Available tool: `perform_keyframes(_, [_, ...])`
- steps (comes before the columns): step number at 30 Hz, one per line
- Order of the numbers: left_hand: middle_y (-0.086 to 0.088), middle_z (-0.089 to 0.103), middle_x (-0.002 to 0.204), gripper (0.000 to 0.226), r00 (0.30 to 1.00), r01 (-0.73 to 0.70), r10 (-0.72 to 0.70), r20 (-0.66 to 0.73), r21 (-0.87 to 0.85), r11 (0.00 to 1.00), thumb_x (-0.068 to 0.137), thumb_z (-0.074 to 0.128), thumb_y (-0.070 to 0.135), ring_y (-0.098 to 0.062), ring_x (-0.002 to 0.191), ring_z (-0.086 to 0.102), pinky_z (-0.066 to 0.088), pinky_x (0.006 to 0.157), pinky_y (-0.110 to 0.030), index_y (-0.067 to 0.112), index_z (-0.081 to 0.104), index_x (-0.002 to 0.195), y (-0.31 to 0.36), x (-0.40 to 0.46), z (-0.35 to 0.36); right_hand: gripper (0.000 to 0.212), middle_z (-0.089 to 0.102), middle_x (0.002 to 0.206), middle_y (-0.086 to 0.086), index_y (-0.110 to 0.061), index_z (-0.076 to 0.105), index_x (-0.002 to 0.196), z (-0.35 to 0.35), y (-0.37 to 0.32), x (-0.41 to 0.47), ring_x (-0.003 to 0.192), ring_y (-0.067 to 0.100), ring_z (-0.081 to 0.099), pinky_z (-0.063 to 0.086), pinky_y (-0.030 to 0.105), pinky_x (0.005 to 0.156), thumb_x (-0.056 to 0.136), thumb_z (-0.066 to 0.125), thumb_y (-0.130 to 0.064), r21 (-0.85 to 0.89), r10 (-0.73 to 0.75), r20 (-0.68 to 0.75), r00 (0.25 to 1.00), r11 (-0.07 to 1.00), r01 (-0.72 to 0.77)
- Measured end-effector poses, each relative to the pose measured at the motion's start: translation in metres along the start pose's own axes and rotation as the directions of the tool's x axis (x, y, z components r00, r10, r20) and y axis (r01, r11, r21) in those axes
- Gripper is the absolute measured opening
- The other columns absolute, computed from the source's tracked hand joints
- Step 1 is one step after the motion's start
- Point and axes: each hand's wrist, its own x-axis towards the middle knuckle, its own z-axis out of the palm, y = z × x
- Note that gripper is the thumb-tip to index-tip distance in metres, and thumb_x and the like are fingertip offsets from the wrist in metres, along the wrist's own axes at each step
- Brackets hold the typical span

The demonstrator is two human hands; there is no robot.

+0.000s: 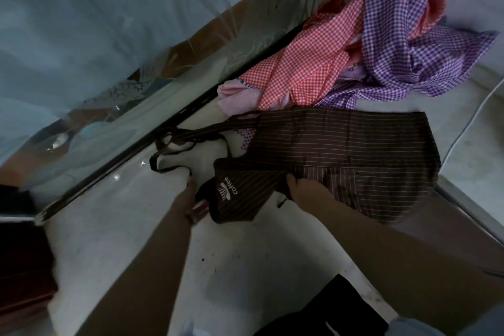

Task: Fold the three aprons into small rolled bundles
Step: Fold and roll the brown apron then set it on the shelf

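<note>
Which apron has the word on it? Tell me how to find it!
Look at the pale floor and the heap of checked cloth at the top right. Just below the heap lies the brown apron, spread flat, with both hands on its near edge. Only it has thin stripes and "Coffee" in white letters; the red apron and purple apron are checked.
</note>
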Motion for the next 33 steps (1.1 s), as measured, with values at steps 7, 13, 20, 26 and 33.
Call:
perform_keyframes(7, [-0.010,0.042,0.146,0.059,0.995,0.081,-0.076,0.057,-0.075,0.994,0.098,0.038,0.050,-0.030,0.132,0.042,0.038,0.101,-0.039,0.013,0.038,0.144,-0.054,-0.019,0.051,0.056,0.064,0.094,0.029,0.018,0.031,0.135,0.001,0.025,0.015,0.077,0.031,0.066,0.050,0.030,0.065,0.090,0.057,-0.004,0.046,-0.209,-0.054,0.977,0.976,0.211])
perform_keyframes(13, [-0.010,0.063,0.115,0.019,0.906,-0.399,0.406,-0.123,0.076,0.914,0.095,0.051,0.031,-0.030,0.102,0.061,0.050,0.088,-0.040,0.018,0.064,0.098,-0.036,0.004,0.038,0.053,0.055,0.120,0.020,-0.004,0.006,0.150,0.003,0.024,0.003,0.103,0.029,0.057,0.042,0.030,0.078,0.104,0.029,-0.018,-0.088,-0.222,-0.056,0.973,0.972,0.217])
perform_keyframes(20, [-0.021,0.059,0.107,0.040,0.450,-0.682,0.881,-0.144,0.581,0.444,0.103,0.033,0.026,-0.029,0.102,0.055,0.039,0.083,-0.029,-0.004,0.058,0.112,0.055,-0.047,0.025,0.045,0.043,0.137,0.009,-0.026,0.029,0.146,0.018,0.020,-0.013,0.112,0.027,0.052,0.050,0.039,0.087,0.104,0.023,-0.038,-0.385,-0.392,0.001,0.920,0.849,0.362])
perform_keyframes(26, [-0.010,0.067,0.098,0.093,0.933,-0.305,0.096,0.346,0.623,0.721,0.050,0.071,0.077,-0.022,0.081,0.067,0.053,0.067,-0.035,0.014,0.057,0.117,0.062,-0.035,-0.018,0.043,0.048,0.133,0.013,-0.010,0.035,0.142,0.020,0.017,-0.016,0.116,0.028,0.051,0.049,0.039,0.091,0.102,0.032,-0.026,-0.327,-0.300,-0.016,0.954,0.903,0.279])
perform_keyframes(33, [-0.012,0.060,0.120,0.040,0.921,-0.100,-0.250,0.300,0.801,0.590,0.085,0.066,0.011,-0.028,0.099,0.065,0.058,0.071,-0.037,0.015,0.052,0.122,0.026,-0.015,-0.021,0.047,0.062,0.056,0.014,0.008,0.069,0.079,0.021,0.036,0.001,0.039,0.022,0.058,0.046,0.024,0.034,0.040,0.093,-0.001,-0.184,-0.330,-0.195,0.924,0.937,0.296])
